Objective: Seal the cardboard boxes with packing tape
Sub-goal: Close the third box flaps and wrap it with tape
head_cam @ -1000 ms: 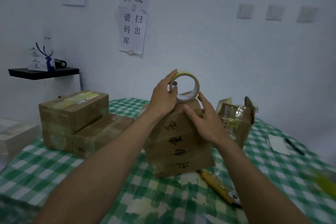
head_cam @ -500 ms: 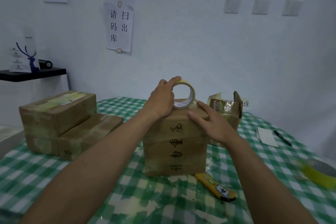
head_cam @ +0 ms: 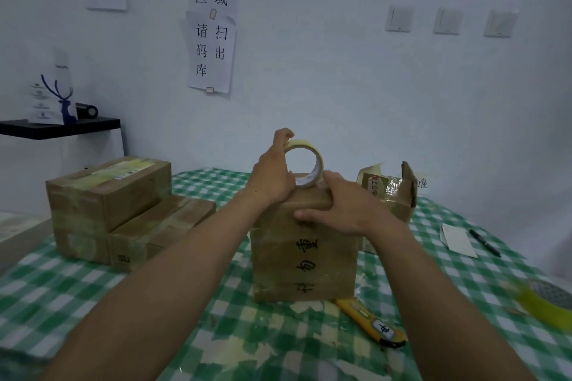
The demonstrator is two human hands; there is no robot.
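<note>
Gripping the tape roll [head_cam: 305, 161] atop the box [head_cam: 305, 257], the left hand [head_cam: 274, 176] is likely starting a strip while the flat right hand [head_cam: 337, 207] is pressing the top edge, the box no longer tilting.

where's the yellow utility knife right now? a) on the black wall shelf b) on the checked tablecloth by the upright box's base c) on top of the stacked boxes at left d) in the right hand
b: the yellow utility knife lies on the green-and-white checked tablecloth by the base of the upright brown cardboard box, while the left hand grips the pale yellow roll of packing tape.
</note>
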